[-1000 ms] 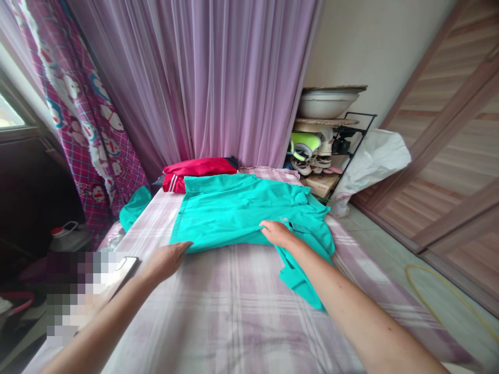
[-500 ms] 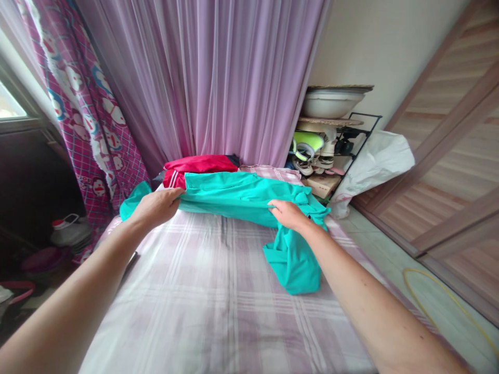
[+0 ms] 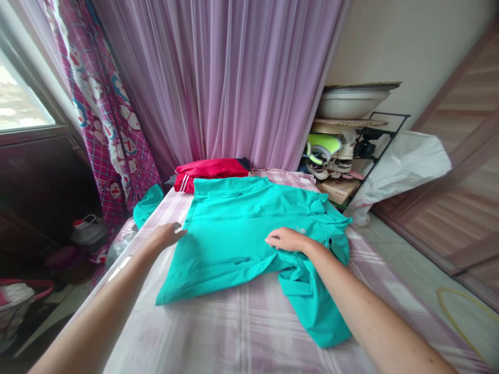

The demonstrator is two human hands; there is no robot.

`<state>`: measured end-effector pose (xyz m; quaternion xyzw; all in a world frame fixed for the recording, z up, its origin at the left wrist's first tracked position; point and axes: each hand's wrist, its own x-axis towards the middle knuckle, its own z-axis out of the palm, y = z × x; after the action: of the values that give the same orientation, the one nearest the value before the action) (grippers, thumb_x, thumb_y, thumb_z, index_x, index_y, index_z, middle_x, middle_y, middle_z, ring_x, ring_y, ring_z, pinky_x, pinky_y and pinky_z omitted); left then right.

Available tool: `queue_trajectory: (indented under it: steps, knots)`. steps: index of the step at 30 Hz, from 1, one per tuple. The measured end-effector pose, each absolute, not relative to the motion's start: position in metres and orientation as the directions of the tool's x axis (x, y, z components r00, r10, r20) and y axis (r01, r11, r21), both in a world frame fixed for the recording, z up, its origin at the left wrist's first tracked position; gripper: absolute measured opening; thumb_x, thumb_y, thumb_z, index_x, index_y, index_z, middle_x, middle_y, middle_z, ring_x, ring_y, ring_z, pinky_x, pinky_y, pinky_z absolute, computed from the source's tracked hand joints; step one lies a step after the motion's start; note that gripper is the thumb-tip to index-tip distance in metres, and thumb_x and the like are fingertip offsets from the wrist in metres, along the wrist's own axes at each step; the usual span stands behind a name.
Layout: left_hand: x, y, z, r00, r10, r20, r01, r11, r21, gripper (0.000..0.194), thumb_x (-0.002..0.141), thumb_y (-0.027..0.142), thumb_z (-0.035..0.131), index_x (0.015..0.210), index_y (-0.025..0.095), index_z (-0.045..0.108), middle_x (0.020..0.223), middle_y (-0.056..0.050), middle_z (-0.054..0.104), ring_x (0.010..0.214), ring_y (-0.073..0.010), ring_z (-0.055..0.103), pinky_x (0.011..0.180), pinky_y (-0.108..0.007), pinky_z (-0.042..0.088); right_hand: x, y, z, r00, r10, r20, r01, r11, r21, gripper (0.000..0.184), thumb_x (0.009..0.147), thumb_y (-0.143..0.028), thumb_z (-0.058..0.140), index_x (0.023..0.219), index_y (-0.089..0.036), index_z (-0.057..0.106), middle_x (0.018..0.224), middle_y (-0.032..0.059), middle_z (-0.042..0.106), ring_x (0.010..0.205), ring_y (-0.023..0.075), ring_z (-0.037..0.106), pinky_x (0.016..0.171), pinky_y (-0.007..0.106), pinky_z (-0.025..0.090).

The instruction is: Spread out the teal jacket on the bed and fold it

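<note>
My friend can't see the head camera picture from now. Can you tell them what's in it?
A turquoise jacket lies spread on a plaid sheet, the person's left hand by its hem and right hand over its front. Red clothing lies behind it, before purple curtains.

So the jacket (image 3: 230, 228) is spread across the bed (image 3: 187, 337), left hand (image 3: 171, 235) by its left edge, right hand (image 3: 286, 239) over the middle, one sleeve (image 3: 317, 306) lying toward the near side on the right. Folded clothes (image 3: 212, 169) sit just behind it, back left, with the curtain (image 3: 241, 78) behind those. Back right there's a rack (image 3: 391, 114): basin (image 3: 353, 104) up top, shoes (image 3: 341, 165) below, then a box (image 3: 338, 189). Bag (image 3: 409, 161) is right of the rack, jug (image 3: 88, 231) left of the bed.
</note>
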<state>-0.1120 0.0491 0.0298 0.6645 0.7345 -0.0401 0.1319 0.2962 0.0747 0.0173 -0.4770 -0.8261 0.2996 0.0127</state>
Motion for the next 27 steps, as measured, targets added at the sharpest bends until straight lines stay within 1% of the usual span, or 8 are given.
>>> queue_trajectory:
  steps: [4, 9, 13, 16, 18, 23, 25, 27]
  knots:
    - [-0.117, 0.07, 0.008, -0.248, 0.953, -0.175, 0.961, 0.265, 0.08, 0.055, 0.088, 0.048, 0.042, 0.124, 0.013, 0.064, 0.127, -0.019, 0.067, 0.114, -0.0336, 0.064, 0.087, -0.037, 0.05, 0.297, 0.075, 0.006, -0.511, 0.846, -0.154, 0.801, 0.403, -0.443, 0.033, 0.088, -0.037, 0.046, 0.08, -0.019, 0.072, 0.083, 0.003, 0.073, 0.077, 0.0178, 0.061, 0.064, 0.025, 0.037]
    - [-0.117, 0.073, 0.0, -0.28, 0.948, -0.15, 0.947, 0.299, 0.118, 0.047, 0.082, 0.052, 0.05, 0.108, 0.018, 0.071, 0.115, -0.015, 0.073, 0.103, -0.0306, 0.068, 0.074, -0.031, 0.049, 0.297, 0.077, 0.002, -0.498, 0.856, -0.137, 0.804, 0.397, -0.443, 0.03, 0.087, -0.032, 0.048, 0.089, -0.022, 0.076, 0.093, 0.0035, 0.076, 0.082, 0.0192, 0.064, 0.069, 0.026, 0.041]
    - [-0.105, 0.075, 0.012, -0.246, 0.964, -0.098, 0.953, 0.26, 0.158, 0.039, 0.085, 0.044, 0.05, 0.103, 0.017, 0.07, 0.104, -0.011, 0.075, 0.096, -0.0259, 0.069, 0.074, -0.029, 0.049, 0.288, 0.086, 0.003, -0.461, 0.882, -0.102, 0.823, 0.382, -0.42, 0.031, 0.089, -0.032, 0.048, 0.099, -0.023, 0.076, 0.106, 0.0046, 0.076, 0.094, 0.0211, 0.067, 0.078, 0.027, 0.045]
    - [-0.068, 0.073, 0.027, -0.167, 0.986, 0.009, 0.962, 0.161, 0.22, 0.038, 0.091, 0.039, 0.044, 0.117, 0.021, 0.066, 0.119, -0.006, 0.072, 0.109, -0.0226, 0.065, 0.084, -0.028, 0.048, 0.274, 0.095, 0.004, -0.415, 0.909, -0.031, 0.818, 0.358, -0.45, 0.032, 0.09, -0.033, 0.049, 0.105, -0.025, 0.076, 0.114, 0.0043, 0.074, 0.104, 0.0219, 0.066, 0.085, 0.028, 0.047]
    - [-0.031, 0.068, 0.035, -0.065, 0.995, 0.074, 0.958, 0.041, 0.285, 0.036, 0.093, 0.037, 0.045, 0.12, 0.024, 0.066, 0.12, -0.004, 0.072, 0.11, -0.0236, 0.066, 0.088, -0.03, 0.048, 0.262, 0.101, 0.006, -0.377, 0.926, 0.02, 0.796, 0.335, -0.505, 0.032, 0.091, -0.036, 0.049, 0.106, -0.025, 0.075, 0.113, 0.0044, 0.075, 0.103, 0.0218, 0.067, 0.086, 0.028, 0.048]
    - [0.051, 0.043, 0.036, 0.188, 0.982, 0.003, 0.955, -0.183, 0.232, 0.034, 0.098, 0.031, 0.042, 0.118, 0.028, 0.069, 0.12, -0.006, 0.071, 0.106, -0.026, 0.068, 0.085, -0.033, 0.05, 0.227, 0.12, 0.012, -0.339, 0.94, 0.024, 0.63, 0.246, -0.737, 0.041, 0.093, -0.048, 0.045, 0.101, -0.02, 0.074, 0.097, 0.0047, 0.077, 0.09, 0.0202, 0.068, 0.076, 0.027, 0.051]
    - [0.068, 0.035, 0.03, 0.24, 0.97, -0.041, 0.95, -0.226, 0.217, 0.035, 0.098, 0.029, 0.04, 0.117, 0.026, 0.069, 0.116, -0.009, 0.072, 0.103, -0.0264, 0.069, 0.083, -0.034, 0.051, 0.215, 0.125, 0.013, -0.35, 0.937, 0.009, 0.612, 0.235, -0.755, 0.041, 0.091, -0.051, 0.049, 0.098, -0.019, 0.074, 0.092, 0.0038, 0.076, 0.085, 0.0193, 0.067, 0.071, 0.026, 0.049]
    - [0.077, 0.03, 0.026, 0.27, 0.96, -0.068, 0.944, -0.25, 0.217, 0.034, 0.098, 0.029, 0.04, 0.116, 0.024, 0.069, 0.112, -0.01, 0.073, 0.1, -0.0264, 0.07, 0.08, -0.033, 0.052, 0.206, 0.128, 0.014, -0.339, 0.941, 0.007, 0.669, 0.247, -0.701, 0.035, 0.087, -0.048, 0.054, 0.087, -0.019, 0.073, 0.083, 0.0027, 0.074, 0.076, 0.0176, 0.064, 0.065, 0.024, 0.044]
